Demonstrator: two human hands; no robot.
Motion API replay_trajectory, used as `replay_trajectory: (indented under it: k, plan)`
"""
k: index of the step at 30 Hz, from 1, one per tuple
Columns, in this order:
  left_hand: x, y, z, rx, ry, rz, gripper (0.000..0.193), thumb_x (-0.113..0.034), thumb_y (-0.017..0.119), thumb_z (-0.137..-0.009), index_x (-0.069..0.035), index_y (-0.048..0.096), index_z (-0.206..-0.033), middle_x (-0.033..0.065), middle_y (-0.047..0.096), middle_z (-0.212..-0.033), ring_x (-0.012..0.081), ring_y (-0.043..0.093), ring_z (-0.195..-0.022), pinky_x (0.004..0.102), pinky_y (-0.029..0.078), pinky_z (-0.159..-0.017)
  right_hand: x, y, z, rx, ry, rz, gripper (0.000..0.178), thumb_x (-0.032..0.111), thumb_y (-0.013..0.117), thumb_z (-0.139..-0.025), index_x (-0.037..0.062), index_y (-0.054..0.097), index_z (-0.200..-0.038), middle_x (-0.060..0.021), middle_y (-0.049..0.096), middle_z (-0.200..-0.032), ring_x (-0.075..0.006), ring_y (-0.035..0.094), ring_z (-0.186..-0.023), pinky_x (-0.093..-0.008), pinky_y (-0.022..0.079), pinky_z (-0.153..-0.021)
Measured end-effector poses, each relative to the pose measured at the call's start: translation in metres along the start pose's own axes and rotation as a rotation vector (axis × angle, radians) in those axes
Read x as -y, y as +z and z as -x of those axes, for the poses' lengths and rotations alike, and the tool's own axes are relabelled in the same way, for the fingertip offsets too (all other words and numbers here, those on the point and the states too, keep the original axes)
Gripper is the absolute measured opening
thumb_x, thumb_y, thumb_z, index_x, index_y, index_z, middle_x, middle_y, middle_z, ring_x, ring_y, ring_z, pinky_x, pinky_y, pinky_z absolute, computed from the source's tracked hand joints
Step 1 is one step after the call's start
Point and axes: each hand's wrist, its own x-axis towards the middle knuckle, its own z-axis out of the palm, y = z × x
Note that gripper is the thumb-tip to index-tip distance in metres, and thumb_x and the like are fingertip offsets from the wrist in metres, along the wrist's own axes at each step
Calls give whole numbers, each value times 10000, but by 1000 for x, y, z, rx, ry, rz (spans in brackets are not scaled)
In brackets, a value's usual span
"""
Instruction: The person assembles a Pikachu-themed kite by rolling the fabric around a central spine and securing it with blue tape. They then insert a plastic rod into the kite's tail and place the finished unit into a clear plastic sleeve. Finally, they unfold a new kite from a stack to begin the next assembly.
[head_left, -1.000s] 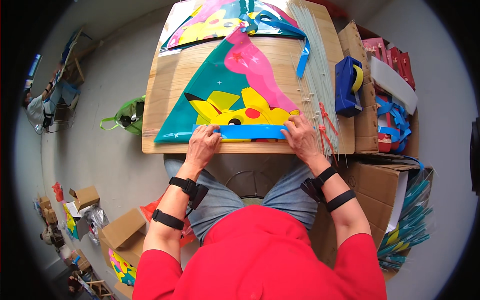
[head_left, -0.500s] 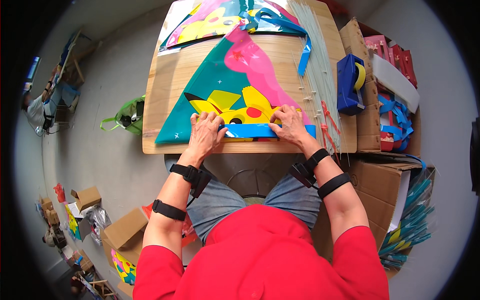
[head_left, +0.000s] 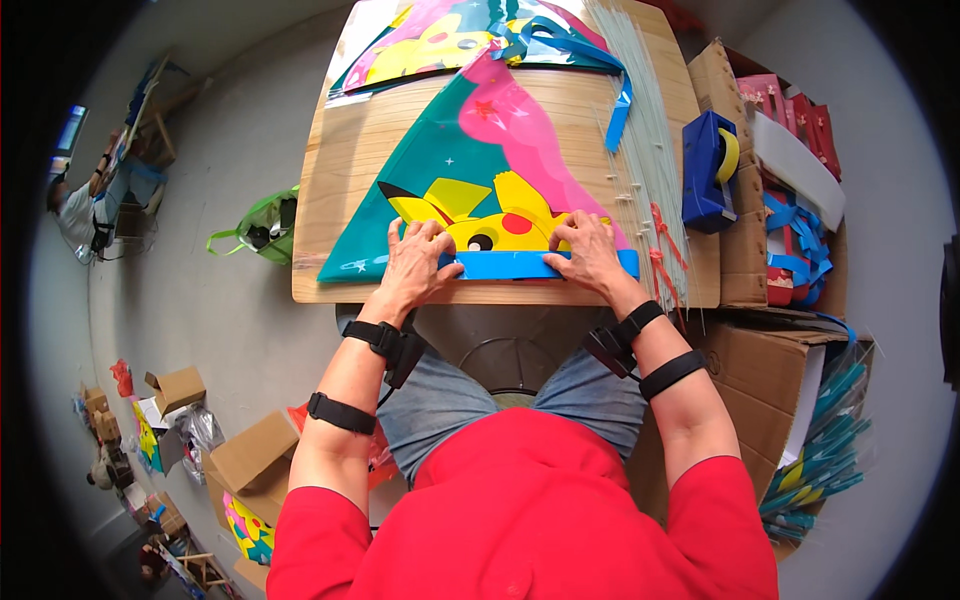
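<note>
A triangular kite sheet in green and pink, printed with a yellow cartoon figure, lies on the wooden table with its wide edge towards me. Along that edge runs a flat blue strip. My left hand pinches the strip at its left part, thumb on the blue, fingers curled on the sheet. Farther right, my right hand grips it the same way, and a short end sticks out beyond. What lies under the fingers is hidden.
More printed sheets and a loose blue ribbon lie at the table's far side. Thin pale rods line its right edge, beside a blue tape dispenser and cardboard boxes. A green bag stands left.
The view has shifted slightly, so the table sits a little farther right. Both hands keep their places on the blue strip; my left fingers look more curled and the strip lies flat.
</note>
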Motion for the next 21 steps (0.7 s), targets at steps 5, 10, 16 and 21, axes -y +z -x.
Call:
replay_trajectory:
  k: [5, 10, 16, 21]
  plan:
    - [7, 10, 1, -43, 7, 26, 183, -268, 753, -795, -156, 674, -915, 44, 605, -1092, 254, 520, -1177, 535, 196, -1138, 6, 0, 0, -14, 16, 13, 209, 300, 792, -728, 150, 707, -846, -79, 566, -1062, -282, 539, -1063, -465, 400, -941]
    - [9, 19, -3, -96, 12, 41, 207, -256, 737, -816, -119, 644, -942, 68, 589, -1109, 268, 535, -1167, 531, 245, -1144, 4, -1, 1, -29, 16, -13, 189, 294, 780, -735, 152, 720, -845, -80, 567, -1068, -290, 522, -1075, -465, 388, -954]
    - [9, 27, 4, -283, 53, 40, 352, -262, 677, -878, -74, 568, -1155, 89, 574, -1245, 273, 515, -1233, 499, 267, -1164, 12, -4, 3, -25, 27, -29, 209, 294, 766, -744, 127, 716, -860, -92, 564, -1063, -288, 520, -1065, -463, 379, -971]
    - [8, 8, 32, -467, 27, 9, 320, -163, 638, -888, -63, 568, -1184, 101, 579, -1227, 282, 523, -1207, 473, 328, -1116, 8, -6, 5, -25, 19, -32, 212, 293, 762, -746, 123, 714, -863, -92, 566, -1057, -286, 523, -1062, -461, 383, -967]
